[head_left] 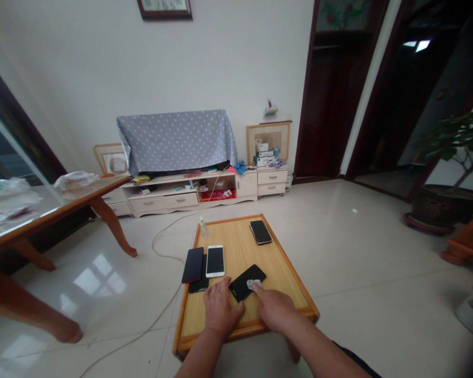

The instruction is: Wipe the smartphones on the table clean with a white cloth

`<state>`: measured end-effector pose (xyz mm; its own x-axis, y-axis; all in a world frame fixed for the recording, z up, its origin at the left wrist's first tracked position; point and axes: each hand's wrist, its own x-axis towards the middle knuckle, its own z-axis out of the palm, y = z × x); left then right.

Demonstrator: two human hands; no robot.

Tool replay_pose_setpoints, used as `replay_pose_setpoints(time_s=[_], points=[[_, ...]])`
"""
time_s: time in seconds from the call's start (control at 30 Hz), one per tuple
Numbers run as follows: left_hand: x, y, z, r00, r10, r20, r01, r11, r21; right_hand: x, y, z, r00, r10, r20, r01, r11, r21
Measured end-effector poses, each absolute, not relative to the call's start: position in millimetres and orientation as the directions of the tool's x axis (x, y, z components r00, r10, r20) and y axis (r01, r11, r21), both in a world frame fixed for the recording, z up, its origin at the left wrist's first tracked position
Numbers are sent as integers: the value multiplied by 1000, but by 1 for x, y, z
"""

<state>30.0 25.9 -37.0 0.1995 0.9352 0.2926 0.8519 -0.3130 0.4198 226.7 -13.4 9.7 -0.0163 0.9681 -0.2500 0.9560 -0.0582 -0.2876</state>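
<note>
While your left hand (220,307) lies flat with its fingers spread on the low wooden table (287,273) near its front edge, its fingertips steady the near end of a black phone (247,282) lying slantwise. Your right hand (274,307) reaches beside it, forefinger stretched out and pressing a small pale cloth (254,284) onto the phone's face; the other fingers curl loosely. Toward the table's left edge lie a dark phone (193,264) and a white phone (215,261) side by side, with another dark one (199,283) partly tucked beneath them. A fourth phone (260,232) rests near the far right corner and a small bottle (203,228) stands at the far left corner. Your forearms are cut off by the lower frame.
</note>
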Motion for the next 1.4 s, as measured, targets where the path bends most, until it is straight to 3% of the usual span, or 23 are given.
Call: replay_pose_setpoints(time_s=[0.23, 0.8, 1.1, 1.27, 1.4], points=[[30, 26, -33, 196, 944, 265, 841, -301, 449, 244, 4, 11, 101, 964, -246, 934, -178, -310], [32, 29, -33, 190, 944, 268, 841, -298, 453, 249, 45, 10, 113, 965, -235, 912, -194, -361], [28, 30, -39, 197, 936, 290, 837, -315, 447, 188, 16, 17, -131, 963, -236, 920, 29, -390], [27, 31, -40, 198, 939, 283, 832, -313, 458, 197, 26, 20, -61, 968, -244, 931, -33, -364], [27, 31, -41, 189, 940, 283, 827, -308, 471, 190, 23, 19, -129, 961, -243, 920, 24, -392]])
